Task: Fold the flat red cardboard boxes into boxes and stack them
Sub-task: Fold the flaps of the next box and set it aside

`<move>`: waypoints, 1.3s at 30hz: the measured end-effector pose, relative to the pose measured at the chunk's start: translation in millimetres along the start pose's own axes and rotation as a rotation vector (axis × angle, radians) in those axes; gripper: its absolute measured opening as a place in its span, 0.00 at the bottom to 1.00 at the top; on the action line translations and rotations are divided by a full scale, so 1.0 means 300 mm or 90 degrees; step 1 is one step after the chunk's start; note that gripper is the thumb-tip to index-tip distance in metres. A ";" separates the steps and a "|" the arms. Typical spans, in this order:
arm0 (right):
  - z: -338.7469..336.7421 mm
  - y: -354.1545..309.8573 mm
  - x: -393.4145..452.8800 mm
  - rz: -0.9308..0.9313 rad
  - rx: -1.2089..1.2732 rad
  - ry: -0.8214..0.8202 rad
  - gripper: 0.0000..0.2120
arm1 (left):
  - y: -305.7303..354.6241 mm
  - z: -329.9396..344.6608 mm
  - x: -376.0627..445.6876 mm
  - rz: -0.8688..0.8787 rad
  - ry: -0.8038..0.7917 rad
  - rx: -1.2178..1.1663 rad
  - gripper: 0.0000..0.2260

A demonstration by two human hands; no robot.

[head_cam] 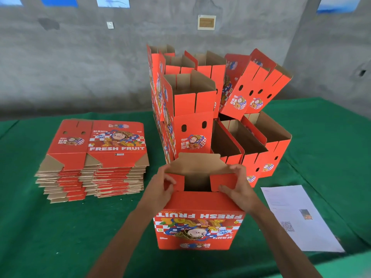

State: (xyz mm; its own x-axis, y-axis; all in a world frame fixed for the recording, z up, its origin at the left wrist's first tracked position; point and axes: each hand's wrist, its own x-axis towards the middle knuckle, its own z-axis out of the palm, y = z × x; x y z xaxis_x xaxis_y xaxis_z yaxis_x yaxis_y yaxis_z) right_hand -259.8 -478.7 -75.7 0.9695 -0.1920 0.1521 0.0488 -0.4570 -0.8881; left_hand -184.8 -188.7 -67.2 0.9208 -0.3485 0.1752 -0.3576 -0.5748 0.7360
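Observation:
A red "FRESH FRUIT" box stands upside down in front of me on the green table, its bottom flaps half folded in. My left hand pinches the left red flap, thumb on top. My right hand grips the right red flap and the edge of the brown back flap. A pile of flat red boxes lies to the left. Several folded boxes stand stacked behind, some open-topped at the right.
A white printed sheet lies on the green tablecloth to the right of the box. A grey concrete wall rises behind the table. Two folded boxes lean tilted on top of the right stack.

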 end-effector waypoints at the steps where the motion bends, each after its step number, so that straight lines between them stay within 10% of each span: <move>1: -0.002 -0.005 -0.004 -0.008 -0.001 0.002 0.34 | 0.003 0.005 0.004 -0.003 0.009 0.000 0.34; 4: -0.012 -0.012 -0.006 -0.072 0.012 0.010 0.33 | 0.002 0.004 0.007 0.054 0.010 0.029 0.40; 10: 0.000 0.002 -0.016 -0.004 0.052 -0.019 0.08 | 0.006 -0.012 -0.006 0.041 -0.117 0.017 0.16; 19: 0.000 0.002 0.022 0.012 -0.301 -0.095 0.37 | 0.029 0.038 0.039 -0.127 -0.159 0.224 0.42; 26: 0.015 -0.012 0.022 0.019 -0.329 -0.066 0.33 | 0.030 0.053 0.035 -0.109 -0.080 0.292 0.25; 31: -0.001 0.024 0.041 0.373 0.027 0.127 0.39 | 0.026 0.038 0.025 -0.213 -0.065 0.184 0.24; 35: -0.061 0.074 -0.006 0.639 0.071 -0.111 0.50 | 0.022 0.017 0.027 -0.204 -0.064 0.114 0.16; 39: -0.100 0.080 -0.019 0.656 -0.004 -0.246 0.54 | 0.045 0.015 0.013 -0.224 -0.047 0.110 0.15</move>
State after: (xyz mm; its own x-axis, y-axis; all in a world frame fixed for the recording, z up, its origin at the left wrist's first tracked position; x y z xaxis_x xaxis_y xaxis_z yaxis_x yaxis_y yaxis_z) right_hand -271.2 -514.7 -85.0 0.5542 -0.1999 -0.8080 -0.8275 -0.2374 -0.5088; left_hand -186.7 -201.2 -59.6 0.9803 -0.1569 -0.1197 -0.0495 -0.7827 0.6204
